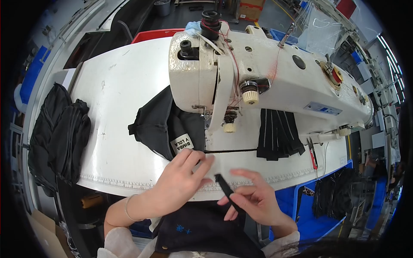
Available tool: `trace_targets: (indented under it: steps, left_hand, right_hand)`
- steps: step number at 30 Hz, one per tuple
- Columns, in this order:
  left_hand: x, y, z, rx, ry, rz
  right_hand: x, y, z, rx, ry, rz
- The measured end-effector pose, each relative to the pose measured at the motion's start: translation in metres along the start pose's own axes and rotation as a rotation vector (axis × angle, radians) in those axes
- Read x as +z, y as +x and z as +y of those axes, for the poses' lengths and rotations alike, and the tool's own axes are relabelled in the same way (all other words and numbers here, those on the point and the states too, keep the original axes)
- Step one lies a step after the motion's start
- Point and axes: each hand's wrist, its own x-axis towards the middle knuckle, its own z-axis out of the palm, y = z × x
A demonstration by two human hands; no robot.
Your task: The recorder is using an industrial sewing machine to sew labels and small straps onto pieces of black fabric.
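Note:
My left hand (184, 180) reaches the near edge of a dark fabric piece (152, 122) with a white printed label (181, 143), its fingers loosely bent and apart; whether it touches the cloth is unclear. My right hand (254, 200) grips a short black fabric strip (224, 185) between thumb and fingers, index finger raised. The white sewing machine (215, 73) stands over the dark piece, its needle area above the cloth. Right of that, a fan of black strips with pale lines (277, 133) lies on the white table (107, 129).
A pile of black fabric (60, 137) lies at the table's left. Scissors with red handles (312, 155) lie at the right. Below the right edge is a blue bin (320, 228) holding dark pieces (331, 193). A red tray (150, 35) sits behind the table.

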Motion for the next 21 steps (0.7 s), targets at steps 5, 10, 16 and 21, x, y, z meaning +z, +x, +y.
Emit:
trace_targets:
  steps: [5,10,16,21]
  left_hand:
    - [0.020,-0.011,-0.008,-0.073,0.633,-0.030]
    - [-0.008,0.018,-0.048,-0.017,0.448,0.071]
    - [-0.014,0.043,-0.064,-0.110,0.198,0.107]
    - [0.016,0.027,-0.060,0.120,0.552,0.128]
  right_hand:
    - [-0.013,0.039,0.015,-0.454,-0.577,-0.062]
    - [-0.038,0.107,0.022,-0.948,-1.412,-0.008]
    - [-0.045,0.141,0.023,-1.136,-1.870,0.128]
    - [-0.045,0.136,0.013,-1.128,-1.907,0.078]
